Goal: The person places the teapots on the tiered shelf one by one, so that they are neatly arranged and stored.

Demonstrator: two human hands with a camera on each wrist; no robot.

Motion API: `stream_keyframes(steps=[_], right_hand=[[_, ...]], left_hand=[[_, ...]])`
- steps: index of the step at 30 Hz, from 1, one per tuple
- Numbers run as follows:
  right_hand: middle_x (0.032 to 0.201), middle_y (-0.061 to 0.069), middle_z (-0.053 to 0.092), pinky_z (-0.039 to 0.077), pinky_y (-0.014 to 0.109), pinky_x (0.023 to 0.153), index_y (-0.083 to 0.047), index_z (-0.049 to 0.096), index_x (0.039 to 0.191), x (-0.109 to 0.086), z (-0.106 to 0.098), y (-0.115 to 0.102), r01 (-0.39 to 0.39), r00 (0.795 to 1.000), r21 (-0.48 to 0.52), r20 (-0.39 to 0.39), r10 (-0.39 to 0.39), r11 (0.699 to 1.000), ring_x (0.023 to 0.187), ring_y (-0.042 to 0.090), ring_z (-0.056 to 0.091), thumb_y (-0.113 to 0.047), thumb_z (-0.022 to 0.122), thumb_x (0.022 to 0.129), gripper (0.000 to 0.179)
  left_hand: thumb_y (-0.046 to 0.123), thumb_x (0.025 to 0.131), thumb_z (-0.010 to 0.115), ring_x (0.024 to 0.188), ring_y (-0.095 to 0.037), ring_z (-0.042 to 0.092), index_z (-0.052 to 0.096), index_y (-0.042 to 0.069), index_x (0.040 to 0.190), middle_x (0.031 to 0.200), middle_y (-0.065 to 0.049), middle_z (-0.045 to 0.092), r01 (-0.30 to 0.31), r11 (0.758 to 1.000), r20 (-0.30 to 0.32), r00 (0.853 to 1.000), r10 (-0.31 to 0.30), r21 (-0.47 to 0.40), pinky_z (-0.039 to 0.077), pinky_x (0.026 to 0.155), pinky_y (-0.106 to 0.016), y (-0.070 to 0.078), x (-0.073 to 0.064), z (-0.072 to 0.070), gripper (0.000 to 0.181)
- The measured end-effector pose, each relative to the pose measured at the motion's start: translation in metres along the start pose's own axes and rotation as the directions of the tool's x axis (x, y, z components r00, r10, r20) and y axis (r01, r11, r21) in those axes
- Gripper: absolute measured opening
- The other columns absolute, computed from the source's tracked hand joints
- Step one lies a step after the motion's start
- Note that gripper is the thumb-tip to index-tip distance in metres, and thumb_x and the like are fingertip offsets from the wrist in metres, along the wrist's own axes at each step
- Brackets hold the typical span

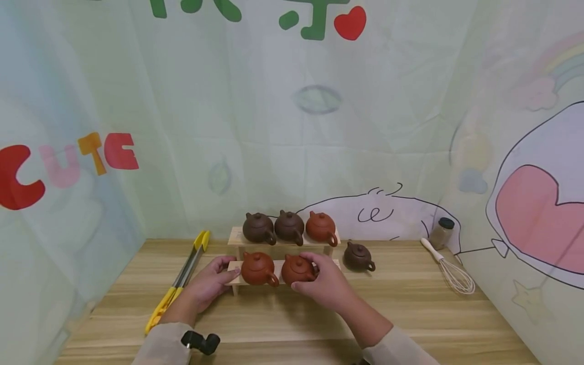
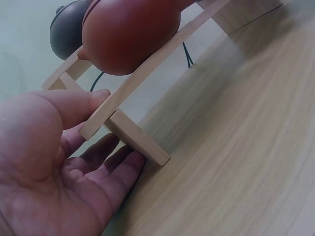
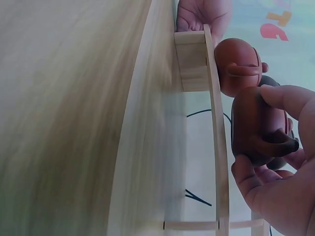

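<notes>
My right hand (image 1: 326,284) grips a reddish-brown clay teapot (image 1: 294,269) around its body, thumb on one side and fingers on the other. In the right wrist view a narrow gap shows between that teapot (image 3: 251,130) and the board below. With the thumb on top and the fingers underneath by the leg, my left hand (image 1: 212,284) holds the left end of the two-tier wooden stand (image 2: 128,91). Another reddish teapot (image 1: 257,267) sits on the lower tier beside the held one. On the upper tier stand two dark brown teapots (image 1: 258,227) and a reddish one (image 1: 321,226).
A dark brown teapot (image 1: 358,256) stands on the table right of the stand. Yellow-tipped tongs (image 1: 182,276) lie at the left. At the right are a whisk (image 1: 449,268) and a black-lidded jar (image 1: 441,234). Printed fabric (image 1: 255,126) hangs behind the wooden table (image 1: 410,314).
</notes>
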State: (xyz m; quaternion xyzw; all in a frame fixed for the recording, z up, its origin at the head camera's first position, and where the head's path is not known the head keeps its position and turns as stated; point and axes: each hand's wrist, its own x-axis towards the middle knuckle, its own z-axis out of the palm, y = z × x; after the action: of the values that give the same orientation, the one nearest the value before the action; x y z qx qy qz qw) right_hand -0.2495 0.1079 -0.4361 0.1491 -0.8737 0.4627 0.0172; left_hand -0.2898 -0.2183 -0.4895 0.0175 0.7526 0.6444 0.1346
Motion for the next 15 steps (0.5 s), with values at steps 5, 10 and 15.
stream_keyframes(steps=[5,10,15], right_hand=[[0.141,0.017,0.062,0.057,0.051,0.103,-0.013,0.062,0.148,0.009,0.010,0.000,-0.027,1.000,-0.032,-0.003,0.027,0.999,0.124,0.030,0.065,-0.029,0.093,0.083,0.074],[0.140,0.017,0.063,0.053,0.056,0.107,-0.014,0.062,0.148,0.013,0.016,-0.001,-0.039,0.999,-0.072,-0.018,0.038,0.997,0.127,0.034,0.062,-0.031,0.093,0.083,0.074],[0.138,0.016,0.062,0.053,0.055,0.105,-0.015,0.061,0.149,0.014,0.016,-0.002,-0.043,0.999,-0.083,-0.024,0.041,0.996,0.124,0.033,0.062,-0.033,0.092,0.084,0.074]], left_hand=[[0.023,0.109,0.063,0.158,-0.046,0.033,0.035,0.001,0.159,0.177,-0.028,0.012,0.004,1.000,-0.004,1.000,-0.004,-0.002,0.042,0.122,-0.063,0.000,0.000,-0.001,0.061],[0.024,0.109,0.063,0.158,-0.046,0.033,0.036,0.001,0.158,0.177,-0.028,0.011,0.005,1.000,-0.007,1.000,-0.005,0.007,0.047,0.119,-0.058,-0.001,-0.001,-0.001,0.061],[0.022,0.109,0.063,0.154,-0.042,0.038,0.036,0.000,0.158,0.177,-0.028,0.013,-0.006,1.000,-0.007,1.000,0.006,0.009,0.054,0.112,-0.047,-0.001,-0.001,-0.001,0.060]])
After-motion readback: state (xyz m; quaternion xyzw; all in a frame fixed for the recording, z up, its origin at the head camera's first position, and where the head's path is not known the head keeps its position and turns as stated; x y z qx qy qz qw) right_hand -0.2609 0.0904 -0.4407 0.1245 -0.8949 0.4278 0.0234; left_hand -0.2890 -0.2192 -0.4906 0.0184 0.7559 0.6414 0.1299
